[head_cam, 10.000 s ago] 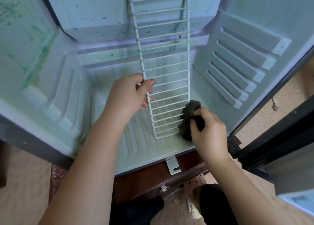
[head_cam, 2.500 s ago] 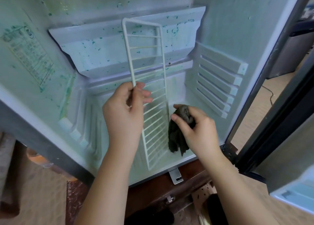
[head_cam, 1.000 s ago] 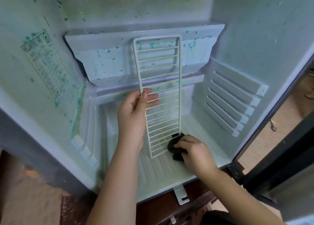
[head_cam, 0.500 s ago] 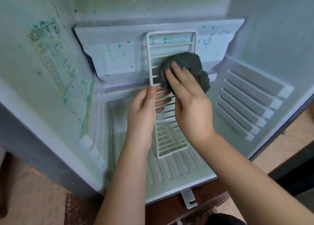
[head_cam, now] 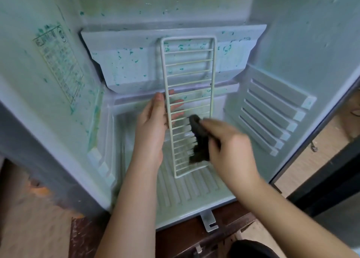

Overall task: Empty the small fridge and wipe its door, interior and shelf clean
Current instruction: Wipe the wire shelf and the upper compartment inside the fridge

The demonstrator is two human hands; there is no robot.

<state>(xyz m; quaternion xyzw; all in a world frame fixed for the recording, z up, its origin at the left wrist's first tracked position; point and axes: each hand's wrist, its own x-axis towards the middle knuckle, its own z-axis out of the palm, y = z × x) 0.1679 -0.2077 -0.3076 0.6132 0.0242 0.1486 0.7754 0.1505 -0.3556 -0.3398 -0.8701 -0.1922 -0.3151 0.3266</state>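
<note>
In the head view, the white wire shelf (head_cam: 189,72) stands on end inside the open fridge (head_cam: 292,43), its lower edge on the ribbed fridge floor (head_cam: 187,191) and its top against the green-speckled ledge (head_cam: 136,63) at the back. The left hand (head_cam: 153,129) grips the shelf's left rail about halfway up, thumb in front and fingers behind the wires. The right hand (head_cam: 229,150), blurred, is curled around a dark cloth (head_cam: 198,139) held against the lower right part of the shelf.
</note>
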